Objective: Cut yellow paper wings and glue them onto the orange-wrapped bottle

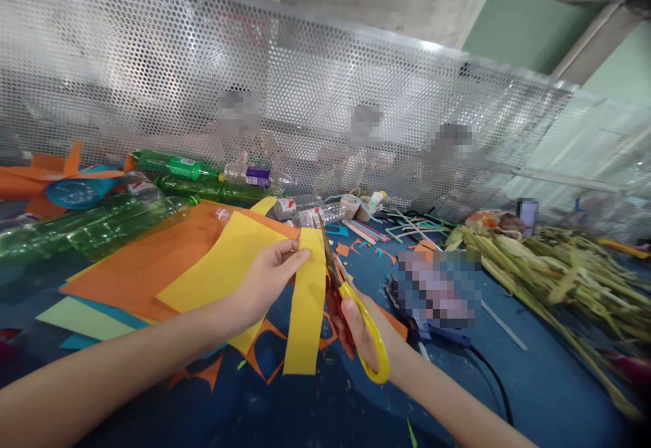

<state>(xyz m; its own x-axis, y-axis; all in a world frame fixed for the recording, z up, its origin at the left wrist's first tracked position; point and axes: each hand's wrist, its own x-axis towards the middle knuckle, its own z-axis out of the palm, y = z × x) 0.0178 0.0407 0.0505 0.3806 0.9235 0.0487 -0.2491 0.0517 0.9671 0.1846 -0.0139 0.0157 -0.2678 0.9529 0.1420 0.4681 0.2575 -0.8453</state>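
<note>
Behind the blue table [539, 380] stood a perforated metal screen [300, 82]. Your left hand [264, 275] pinched the narrow yellow paper strip [306, 319], steadying its edge beside the yellow-and-red-handled scissors [338, 285], which your right hand [369, 322] gripped, fingers curled.

Legible text: none; green label [184, 168] and purple label [258, 177] near perforated screen [152, 62] too small to read.

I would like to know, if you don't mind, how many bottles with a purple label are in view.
1: the clear bottle, lying near the perforated screen, behind the yellow sheet. Others may be hidden in the pile.
</note>
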